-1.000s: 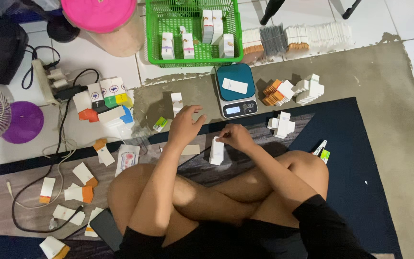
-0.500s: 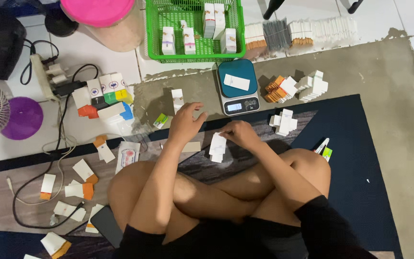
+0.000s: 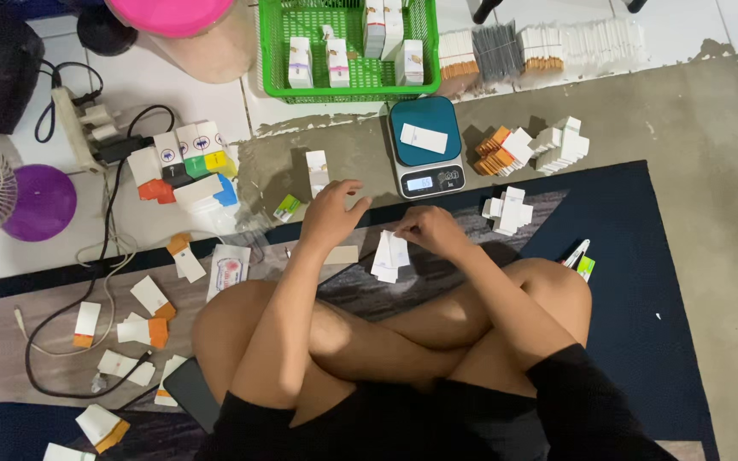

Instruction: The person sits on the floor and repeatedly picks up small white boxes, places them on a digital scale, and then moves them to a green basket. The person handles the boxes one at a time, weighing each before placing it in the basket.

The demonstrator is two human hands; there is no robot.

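At centre frame, a small white folded carton hangs from our right hand, pinched by its upper edge just above the dark mat. Our left hand hovers beside it with fingers loosely spread, holding nothing, near a flat beige card on the mat. Directly above sits a teal kitchen scale with one white box on its platform. In the upper centre, a green basket holds finished upright boxes; stacks of flat cartons line the upper right. Loose orange-and-white blanks scatter across the lower left. Shaping the carton well, we judge, means steadying it with both hands and squaring the creases before any flap is tucked, keeping the thin card from buckling.
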